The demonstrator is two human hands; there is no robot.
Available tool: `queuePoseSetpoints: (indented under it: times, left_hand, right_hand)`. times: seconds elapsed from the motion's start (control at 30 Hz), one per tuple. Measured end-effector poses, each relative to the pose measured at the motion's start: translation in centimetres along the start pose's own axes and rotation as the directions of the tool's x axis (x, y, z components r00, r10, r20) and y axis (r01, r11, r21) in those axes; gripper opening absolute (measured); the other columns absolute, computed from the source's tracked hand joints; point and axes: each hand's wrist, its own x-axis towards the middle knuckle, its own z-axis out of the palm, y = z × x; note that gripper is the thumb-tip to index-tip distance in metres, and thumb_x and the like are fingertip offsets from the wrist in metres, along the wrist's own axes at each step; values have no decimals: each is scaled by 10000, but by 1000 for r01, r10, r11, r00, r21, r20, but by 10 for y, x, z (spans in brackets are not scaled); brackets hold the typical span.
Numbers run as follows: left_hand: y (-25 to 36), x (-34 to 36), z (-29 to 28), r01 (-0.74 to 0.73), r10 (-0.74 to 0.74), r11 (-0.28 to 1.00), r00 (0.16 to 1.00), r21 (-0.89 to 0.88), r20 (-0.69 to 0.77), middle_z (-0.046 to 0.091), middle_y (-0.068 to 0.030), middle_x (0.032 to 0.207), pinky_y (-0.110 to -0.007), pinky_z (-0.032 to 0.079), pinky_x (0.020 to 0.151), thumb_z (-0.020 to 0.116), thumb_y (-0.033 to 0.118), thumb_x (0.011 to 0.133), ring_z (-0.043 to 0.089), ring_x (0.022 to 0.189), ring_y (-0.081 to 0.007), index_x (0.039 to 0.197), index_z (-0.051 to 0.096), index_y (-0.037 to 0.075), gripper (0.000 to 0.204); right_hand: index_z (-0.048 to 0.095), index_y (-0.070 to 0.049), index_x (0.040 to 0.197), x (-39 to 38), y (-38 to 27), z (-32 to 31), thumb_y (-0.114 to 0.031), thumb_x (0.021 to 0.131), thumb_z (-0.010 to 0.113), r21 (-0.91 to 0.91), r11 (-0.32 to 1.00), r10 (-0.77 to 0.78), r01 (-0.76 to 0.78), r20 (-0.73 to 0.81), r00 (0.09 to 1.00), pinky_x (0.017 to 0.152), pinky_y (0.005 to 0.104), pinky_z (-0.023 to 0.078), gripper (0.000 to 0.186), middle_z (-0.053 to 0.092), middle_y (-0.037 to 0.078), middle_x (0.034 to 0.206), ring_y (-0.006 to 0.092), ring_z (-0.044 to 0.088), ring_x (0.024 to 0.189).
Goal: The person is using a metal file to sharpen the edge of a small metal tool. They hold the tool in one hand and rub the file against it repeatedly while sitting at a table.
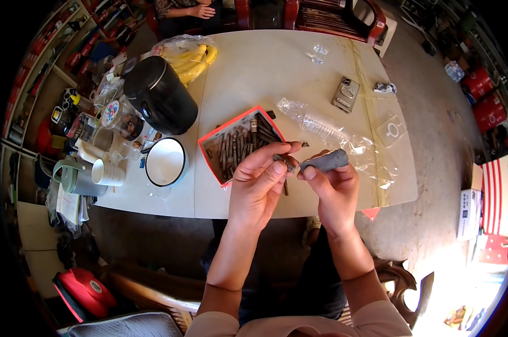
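Observation:
In front of my chest, both hands are raised over the near edge of the table. My left hand [258,188] pinches a short dark metal piece [286,163] between thumb and fingers. In my right hand [339,202] is a grey folded strip [328,161], perhaps abrasive cloth, its end close to the metal piece. Whether the two touch I cannot tell. Behind my left hand stands an open box with a red rim [227,123], partly hidden by the fingers. Many slim dark metal rods [234,149], resembling drill bits, lie loose inside it.
A white bowl [164,162], a black lidded canister [160,95] and bagged bananas [191,62] occupy the left. Right of the box lie stacked clear plastic cups [316,123] in wrap and a phone [345,94]. A glass [319,54] stands farther back. Another person's hand [202,11] shows beyond the table.

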Motion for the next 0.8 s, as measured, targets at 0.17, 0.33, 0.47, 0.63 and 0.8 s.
queuePoseSetpoints:
  times: [0.17, 0.33, 0.47, 0.63, 0.8]
  left_hand:
    - [-2, 0, 0, -111, 107, 993, 992, 50, 69, 590, -85, 1053, -268, 460, 833, 639, -14, 832, 592, 926, -160, 1120, 616, -17, 288]
    - [-2, -1, 2, -96, 96, 987, 995, 132, 5, 629, -94, 1038, -284, 466, 847, 658, -39, 804, 598, 918, -162, 1101, 619, -30, 300]
    - [-2, -1, 1, -80, 83, 988, 996, 129, -20, 656, -109, 1002, -285, 484, 835, 656, -50, 799, 613, 902, -162, 1089, 622, -28, 292]
    - [0, -1, -3, -59, 64, 992, 997, 116, -36, 655, -113, 982, -281, 496, 813, 650, -53, 802, 620, 884, -157, 1085, 621, -30, 285]
    - [-1, 0, 0, -28, 30, 994, 999, 103, -14, 646, -87, 995, -262, 493, 798, 661, -53, 798, 614, 862, -145, 1080, 628, -26, 286]
  right_hand:
    - [615, 1, 924, -1, -1, -5, 82, 792, 650, -85, 988, -122, 129, 76, 990, 792, 260, 473, 159, 640, 50, 925, 102, 589, 858]
    - [605, 34, 919, -2, -5, -4, 56, 797, 628, -165, 977, -125, 136, 74, 989, 802, 288, 464, 125, 642, 113, 942, 167, 598, 888]
    - [609, 36, 917, -1, -7, -5, 56, 796, 627, -160, 972, -164, 175, 78, 983, 798, 294, 463, 124, 640, 127, 947, 174, 597, 888]
    - [608, 36, 920, -2, -9, -2, 66, 790, 623, -210, 955, -195, 212, 96, 976, 791, 297, 462, 134, 641, 131, 941, 174, 594, 877]
    - [618, 48, 959, -2, -6, -3, 116, 773, 617, -149, 967, -193, 205, 87, 977, 751, 252, 472, 198, 643, 97, 959, 128, 596, 843]
